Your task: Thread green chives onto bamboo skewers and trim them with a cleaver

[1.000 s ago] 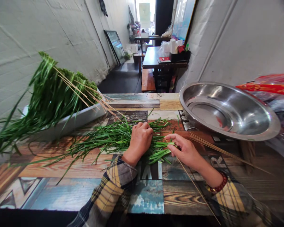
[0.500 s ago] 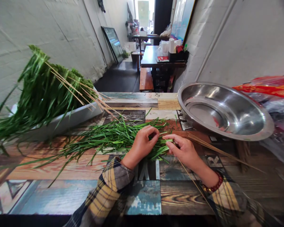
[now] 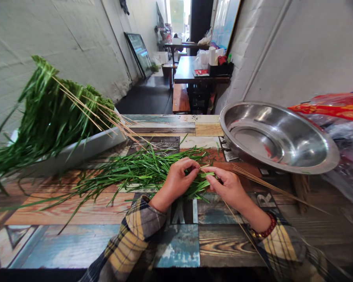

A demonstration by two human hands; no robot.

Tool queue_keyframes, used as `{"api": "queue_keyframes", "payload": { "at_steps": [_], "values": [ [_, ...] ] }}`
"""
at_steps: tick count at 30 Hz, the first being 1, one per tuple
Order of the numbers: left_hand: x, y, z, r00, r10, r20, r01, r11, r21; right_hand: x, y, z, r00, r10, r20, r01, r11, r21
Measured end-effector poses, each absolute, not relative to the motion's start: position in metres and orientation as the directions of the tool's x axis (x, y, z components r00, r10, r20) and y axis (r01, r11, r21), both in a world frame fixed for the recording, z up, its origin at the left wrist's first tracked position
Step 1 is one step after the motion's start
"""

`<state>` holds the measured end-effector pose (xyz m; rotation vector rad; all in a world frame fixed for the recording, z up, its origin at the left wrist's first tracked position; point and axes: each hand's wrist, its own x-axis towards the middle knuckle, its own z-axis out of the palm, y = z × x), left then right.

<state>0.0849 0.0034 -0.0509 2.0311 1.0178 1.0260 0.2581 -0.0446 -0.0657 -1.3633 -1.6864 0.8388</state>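
Loose garlic chives (image 3: 138, 168) lie in a spread pile on the wood-patterned tabletop (image 3: 73, 207), partly behind my hands. My left hand (image 3: 181, 178) is over the pile's right end, thumb and forefinger pinched on a chive stalk. Close to it, my right hand (image 3: 228, 186) is closed around a thin bamboo skewer (image 3: 239, 225) and a few pale chive ends. The skewer slants down toward my right sleeve; its tip is hidden by fingers and chives. At the left, skewered chives (image 3: 70, 102) with bare skewer ends sticking out rest in a white tray (image 3: 82, 147).
A steel basin (image 3: 308, 152) stands on the right, beside loose bamboo skewers (image 3: 261, 183) on the tabletop. Red and clear plastic bags (image 3: 341, 113) lie beyond the basin. Farther back are another table (image 3: 184, 72), a bench (image 3: 181, 98) and a leaning framed pane (image 3: 138, 55).
My hands have barely moved; the left fingertips come slightly nearer the right ones at the chive ends. The whole view has shifted very slightly.
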Motion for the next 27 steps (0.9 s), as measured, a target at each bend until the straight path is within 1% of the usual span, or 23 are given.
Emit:
{"api": "queue_keyframes", "payload": {
  "at_steps": [8, 23, 27],
  "values": [
    [0.0842, 0.0046, -0.0521, 0.405, 0.832, 0.379, 0.339, -0.522, 0.783, 0.2567, -0.0459, -0.0650, -0.094, 0.983, 0.155, 0.431, 0.180, -0.884],
    [0.0832, 0.0050, -0.0544, 0.450, 0.788, 0.421, 0.392, -0.598, 0.699, 0.2562, -0.0460, -0.0651, -0.083, 0.985, 0.149, 0.447, 0.171, -0.878],
    [0.0837, 0.0054, -0.0539, 0.436, 0.794, 0.423, 0.387, -0.590, 0.709, 0.2563, -0.0456, -0.0651, -0.082, 0.986, 0.146, 0.455, 0.168, -0.875]
  ]
}}
